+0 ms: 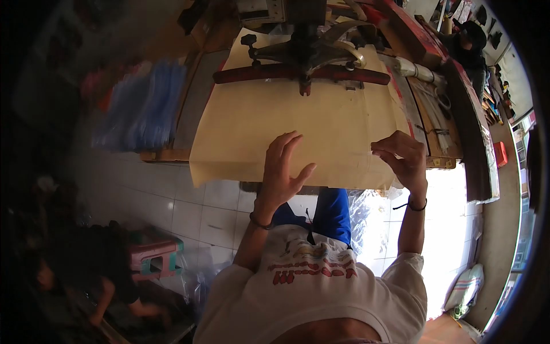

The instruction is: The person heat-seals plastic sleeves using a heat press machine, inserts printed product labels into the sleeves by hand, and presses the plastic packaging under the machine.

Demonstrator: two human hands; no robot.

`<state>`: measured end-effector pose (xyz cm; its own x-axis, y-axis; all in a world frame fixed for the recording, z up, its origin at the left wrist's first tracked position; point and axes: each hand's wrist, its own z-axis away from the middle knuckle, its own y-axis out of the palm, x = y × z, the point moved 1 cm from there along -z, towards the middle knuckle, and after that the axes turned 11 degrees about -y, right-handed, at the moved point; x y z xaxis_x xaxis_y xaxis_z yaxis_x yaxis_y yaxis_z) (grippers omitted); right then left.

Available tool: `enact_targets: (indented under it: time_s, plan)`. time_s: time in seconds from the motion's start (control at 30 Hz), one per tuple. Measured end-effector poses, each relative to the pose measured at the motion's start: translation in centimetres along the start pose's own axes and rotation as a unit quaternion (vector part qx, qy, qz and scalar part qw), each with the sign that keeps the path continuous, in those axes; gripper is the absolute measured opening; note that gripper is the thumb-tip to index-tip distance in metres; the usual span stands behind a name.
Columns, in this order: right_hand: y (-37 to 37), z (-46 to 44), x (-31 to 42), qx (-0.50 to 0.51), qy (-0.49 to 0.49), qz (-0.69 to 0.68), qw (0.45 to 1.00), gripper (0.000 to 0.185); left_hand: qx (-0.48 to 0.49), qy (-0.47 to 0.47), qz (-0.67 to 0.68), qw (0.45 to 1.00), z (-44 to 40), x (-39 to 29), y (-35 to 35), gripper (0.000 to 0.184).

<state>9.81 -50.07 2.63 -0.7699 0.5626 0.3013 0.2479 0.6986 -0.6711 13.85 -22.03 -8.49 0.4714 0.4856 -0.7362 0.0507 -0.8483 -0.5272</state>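
A wide tan sheet covers the worktable in front of me, its near edge hanging slightly over the front. My left hand is over the sheet's near part, fingers and thumb apart, holding nothing. At the sheet's right side, my right hand has its thumb and fingertips pinched together. Whatever lies in that pinch is too small or clear to make out. Beyond both hands, a dark metal machine stands over the sheet, with a long red-brown bar across it.
Blue plastic bags hang or lie at the table's left. Rolled material and scissors are on the right. Clear plastic is below the table. A pink-green stool and a person are lower left; another person is upper right.
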Motion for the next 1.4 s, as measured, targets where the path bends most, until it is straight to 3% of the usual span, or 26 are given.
enact_targets:
  time_s: [0.03,0.07,0.17,0.2,0.3,0.43,0.47,0.6,0.73,0.83,0.97,1.03,1.17,1.4]
  plan:
    - [0.7,-0.6,0.0,0.004,0.008,-0.027,1.000,0.021,0.032,0.025,0.026,0.999,-0.2,-1.9,0.1,0.060]
    - [1.4,-1.1,-0.3,0.009,0.017,-0.055,0.998,0.020,0.031,0.051,0.069,0.996,-0.6,-3.5,0.3,0.046]
    - [2.5,-1.2,-1.1,0.023,0.061,-0.087,0.994,0.019,0.131,0.104,0.019,0.986,-0.8,-1.9,1.4,0.029]
    - [2.6,-1.2,-1.3,0.030,0.086,-0.094,0.991,0.019,0.102,0.086,0.036,0.990,-0.7,-2.7,1.1,0.019]
    - [3.4,-0.1,-3.3,0.062,0.089,-0.040,0.993,0.019,0.091,0.053,-0.001,0.994,-0.8,-1.1,-0.1,0.024]
    - [5.1,2.6,-6.9,0.098,0.038,0.029,0.994,0.021,0.092,0.068,-0.152,0.982,-3.4,0.4,-3.2,0.028]
    - [5.4,2.8,-7.2,0.099,0.070,0.052,0.991,0.019,0.081,0.099,-0.180,0.975,-4.5,1.3,-3.5,0.029]
    - [6.0,2.2,-11.4,0.104,0.006,0.158,0.982,0.015,0.061,0.207,-0.270,0.938,-8.5,3.4,-3.9,0.030]
    - [6.7,0.4,-14.1,0.114,-0.037,0.201,0.972,0.015,0.119,0.295,-0.313,0.895,-11.8,6.1,-2.0,0.024]
    - [7.7,-1.2,-15.7,0.130,-0.019,0.195,0.972,0.017,0.105,0.366,-0.323,0.866,-13.9,7.7,-1.5,0.019]
    - [9.6,-2.4,-16.1,0.109,-0.005,0.163,0.981,0.017,0.090,0.384,-0.332,0.857,-15.7,8.9,-1.0,0.016]
    - [10.1,-2.7,-16.3,0.103,-0.059,0.169,0.978,0.016,0.054,0.412,-0.317,0.853,-16.7,9.8,0.0,0.015]
    - [10.2,-3.8,-15.4,0.111,-0.117,0.164,0.973,0.013,0.040,0.405,-0.315,0.857,-17.8,10.5,0.9,0.014]
    - [10.7,-3.1,-16.3,0.066,-0.058,0.137,0.987,0.014,-0.013,0.374,-0.263,0.889,-18.5,11.2,0.8,0.015]
